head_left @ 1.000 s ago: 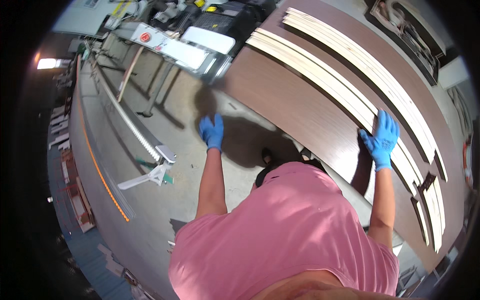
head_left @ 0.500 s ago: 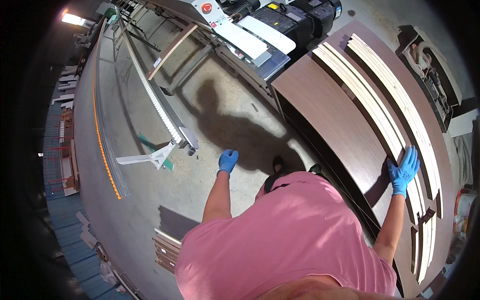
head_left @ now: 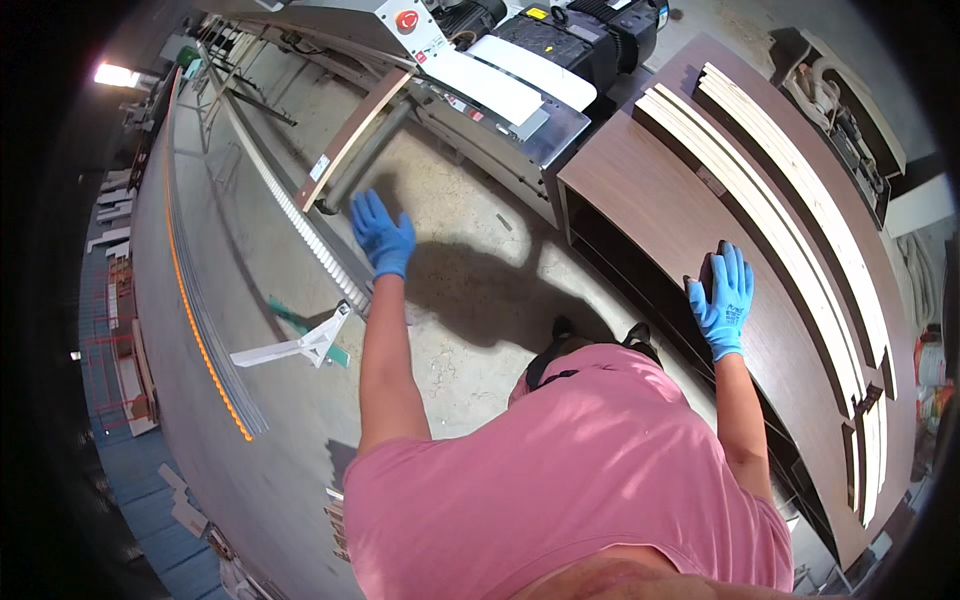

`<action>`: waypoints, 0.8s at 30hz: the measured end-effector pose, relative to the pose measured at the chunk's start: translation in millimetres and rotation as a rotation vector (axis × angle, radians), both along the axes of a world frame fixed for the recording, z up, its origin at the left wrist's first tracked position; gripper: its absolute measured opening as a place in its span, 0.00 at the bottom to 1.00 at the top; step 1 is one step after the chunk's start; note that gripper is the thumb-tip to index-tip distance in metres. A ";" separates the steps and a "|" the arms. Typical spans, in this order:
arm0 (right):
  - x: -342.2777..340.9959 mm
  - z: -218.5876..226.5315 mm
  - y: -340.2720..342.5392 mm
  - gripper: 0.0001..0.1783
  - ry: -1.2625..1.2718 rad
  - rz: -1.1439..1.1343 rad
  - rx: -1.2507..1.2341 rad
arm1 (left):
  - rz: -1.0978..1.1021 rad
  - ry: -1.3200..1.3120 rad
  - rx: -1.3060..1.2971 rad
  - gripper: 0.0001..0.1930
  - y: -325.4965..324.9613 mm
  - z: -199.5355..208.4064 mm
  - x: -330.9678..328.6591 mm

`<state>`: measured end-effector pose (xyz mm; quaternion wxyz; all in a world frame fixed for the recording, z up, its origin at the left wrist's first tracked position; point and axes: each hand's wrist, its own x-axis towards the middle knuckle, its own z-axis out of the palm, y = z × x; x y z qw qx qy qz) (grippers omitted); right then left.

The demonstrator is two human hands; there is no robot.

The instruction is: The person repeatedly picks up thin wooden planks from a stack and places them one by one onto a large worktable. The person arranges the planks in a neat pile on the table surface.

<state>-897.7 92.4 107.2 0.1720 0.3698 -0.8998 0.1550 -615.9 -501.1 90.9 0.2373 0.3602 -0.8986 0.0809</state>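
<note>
Both my hands wear blue gloves and hold nothing. My left hand (head_left: 382, 236) is stretched out with fingers apart, just short of a brown board (head_left: 352, 140) with a pale edge that sticks out from the machine (head_left: 480, 85). My right hand (head_left: 724, 305) has its fingers extended over the brown panel table (head_left: 640, 180); whether it touches the surface I cannot tell. To the right of that hand, long strips with pale wood edges (head_left: 765, 215) lie in rows on the table, with shorter strips (head_left: 868, 450) at their near end.
A roller rail (head_left: 290, 200) on a white bracket (head_left: 300, 345) runs along the left, beyond it an orange-beaded roller track (head_left: 195, 330). The machine carries a red button (head_left: 406, 21) and black motors (head_left: 580, 40). Concrete floor (head_left: 460, 390) lies between rail and table.
My left hand has gone forward and left, from curled to spread, toward the brown board. My right hand has lifted off the strips and shifted left and forward.
</note>
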 end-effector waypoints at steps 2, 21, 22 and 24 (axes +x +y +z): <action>1.0 0.8 3.1 0.33 -0.013 -0.024 0.010 | 0.070 -0.119 -0.043 0.50 -33.8 13.4 -14.0; 4.0 17.4 -4.8 0.30 -0.030 -0.015 -0.030 | 0.113 -0.355 0.216 0.48 -55.2 5.5 -22.3; 3.9 16.3 -7.3 0.29 -0.030 -0.016 -0.033 | 0.077 -0.329 0.200 0.48 -40.9 3.7 -12.6; 5.2 21.8 -8.6 0.30 -0.048 -0.039 -0.008 | -0.013 -0.272 0.170 0.48 -9.9 1.9 -3.7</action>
